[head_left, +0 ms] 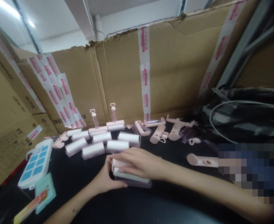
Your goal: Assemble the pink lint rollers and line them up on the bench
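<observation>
A lint roller (132, 176) with a white roll, a pale pink casing and a clear cover along its near side sits low over the black table, between my hands. My left hand (105, 178) grips its left end, the thumb stretched along the near edge. Over the top lies my right hand (141, 163), its fingers wrapped across the pink casing and white roll, hiding much of both. Just beyond, several white rolls (93, 150) lie in clear covers. Two pink lint rollers (114, 123) behind them have heart-topped handles standing upright.
Loose pink casings (157, 133) and small handle parts lie at the back right; another casing (204, 161) is nearer. On the left are a power strip (37, 163), a teal packet (45, 191) and a yellow-orange strip (30, 207). Cardboard walls (120, 77) enclose the back. The right edge is pixelated.
</observation>
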`<state>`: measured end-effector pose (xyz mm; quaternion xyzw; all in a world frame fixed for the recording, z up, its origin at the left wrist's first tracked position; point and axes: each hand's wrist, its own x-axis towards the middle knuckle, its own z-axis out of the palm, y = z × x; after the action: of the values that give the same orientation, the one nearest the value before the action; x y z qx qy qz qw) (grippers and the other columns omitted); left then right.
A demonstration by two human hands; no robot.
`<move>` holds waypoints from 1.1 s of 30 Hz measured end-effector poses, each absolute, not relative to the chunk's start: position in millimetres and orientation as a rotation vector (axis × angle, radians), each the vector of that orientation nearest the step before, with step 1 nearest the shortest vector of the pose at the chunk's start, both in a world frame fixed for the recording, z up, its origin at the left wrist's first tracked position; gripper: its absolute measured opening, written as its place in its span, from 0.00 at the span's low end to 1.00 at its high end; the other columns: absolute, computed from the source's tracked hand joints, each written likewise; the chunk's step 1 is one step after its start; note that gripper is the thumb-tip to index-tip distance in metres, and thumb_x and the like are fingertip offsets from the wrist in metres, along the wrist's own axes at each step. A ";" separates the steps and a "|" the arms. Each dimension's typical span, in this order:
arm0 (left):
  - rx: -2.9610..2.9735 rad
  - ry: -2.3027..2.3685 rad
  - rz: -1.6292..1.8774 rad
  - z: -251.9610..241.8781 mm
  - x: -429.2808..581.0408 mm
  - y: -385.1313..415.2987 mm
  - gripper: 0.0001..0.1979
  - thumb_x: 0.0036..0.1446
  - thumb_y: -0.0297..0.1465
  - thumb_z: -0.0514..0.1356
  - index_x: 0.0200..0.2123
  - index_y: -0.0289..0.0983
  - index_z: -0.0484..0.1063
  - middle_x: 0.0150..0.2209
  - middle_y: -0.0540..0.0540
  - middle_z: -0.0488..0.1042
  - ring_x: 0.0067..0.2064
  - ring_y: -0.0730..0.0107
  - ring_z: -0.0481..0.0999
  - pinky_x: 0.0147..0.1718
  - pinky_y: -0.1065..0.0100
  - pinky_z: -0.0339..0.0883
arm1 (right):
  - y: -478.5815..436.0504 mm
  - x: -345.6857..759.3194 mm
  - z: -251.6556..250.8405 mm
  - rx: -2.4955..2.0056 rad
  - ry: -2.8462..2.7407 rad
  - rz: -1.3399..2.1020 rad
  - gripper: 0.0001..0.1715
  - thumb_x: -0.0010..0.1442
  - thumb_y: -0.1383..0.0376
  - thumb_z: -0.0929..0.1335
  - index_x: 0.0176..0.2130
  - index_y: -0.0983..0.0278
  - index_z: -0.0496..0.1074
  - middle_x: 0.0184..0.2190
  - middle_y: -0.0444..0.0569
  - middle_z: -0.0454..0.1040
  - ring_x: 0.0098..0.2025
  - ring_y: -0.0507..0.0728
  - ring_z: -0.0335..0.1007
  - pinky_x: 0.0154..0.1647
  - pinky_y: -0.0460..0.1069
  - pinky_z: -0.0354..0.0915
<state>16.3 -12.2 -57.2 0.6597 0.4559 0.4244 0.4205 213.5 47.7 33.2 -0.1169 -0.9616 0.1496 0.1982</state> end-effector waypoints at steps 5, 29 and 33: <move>1.660 1.157 1.016 -59.8 18.6 -12.3 0.31 0.40 0.32 0.70 0.46 0.38 0.59 0.43 0.46 0.68 0.46 0.59 0.68 0.47 0.60 0.63 | 43.0 215.8 33.9 -0.327 -2.800 0.138 0.23 0.64 0.55 0.60 0.55 0.61 0.66 0.32 0.51 0.69 0.31 0.55 0.64 0.32 0.47 0.58; 1.788 1.261 0.797 -47.8 18.5 -21.1 0.31 0.44 0.28 0.64 0.51 0.42 0.56 0.52 0.45 0.65 0.55 0.58 0.64 0.54 0.62 0.55 | 193.1 351.5 55.1 -1.361 -2.782 -0.296 0.19 0.50 0.78 0.61 0.39 0.68 0.75 0.41 0.57 0.73 0.42 0.59 0.69 0.43 0.50 0.60; 1.786 1.277 0.784 -47.2 22.4 -22.8 0.29 0.45 0.27 0.63 0.51 0.42 0.57 0.53 0.44 0.64 0.56 0.59 0.63 0.55 0.62 0.54 | 203.6 345.6 60.1 -1.413 -2.758 -0.210 0.15 0.56 0.73 0.62 0.39 0.67 0.75 0.42 0.55 0.74 0.44 0.58 0.69 0.45 0.47 0.59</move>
<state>22.4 -22.8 -47.2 0.7040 0.5033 0.3091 0.3944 345.6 203.6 60.1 -0.4548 -0.8879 -0.0676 0.0180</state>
